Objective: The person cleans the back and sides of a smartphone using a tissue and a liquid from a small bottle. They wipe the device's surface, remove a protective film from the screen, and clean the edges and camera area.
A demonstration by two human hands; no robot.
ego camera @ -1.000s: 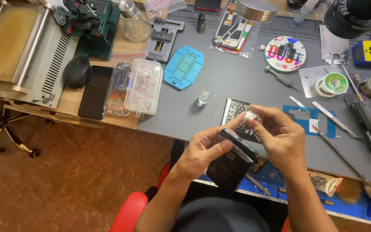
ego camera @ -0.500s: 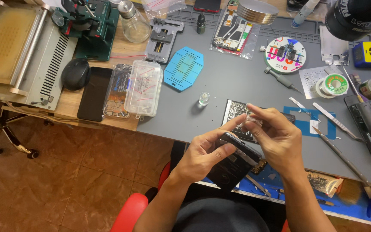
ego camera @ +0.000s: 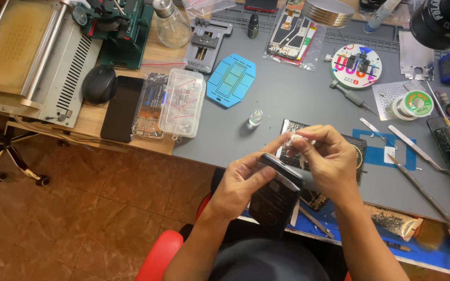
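Both forearms reach up from the lower edge and meet in the middle. The left hand curls, thumb laid across, fingers wrapped in a grip. The right hand arches above it, fingertips seemingly pinched together.

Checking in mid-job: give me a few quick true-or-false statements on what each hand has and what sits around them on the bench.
1. The left hand holds a black phone by its upper end. True.
2. The right hand is flat on the grey mat. False: it is raised, pinching a small white wad at the phone's top edge.
3. A small clear vial stands on the mat beyond the hands. True.
4. The blue hexagonal pad lies under the phone. False: it lies farther back, apart from the hands.
5. A clear plastic parts box sits left of the mat on the wooden top. True.
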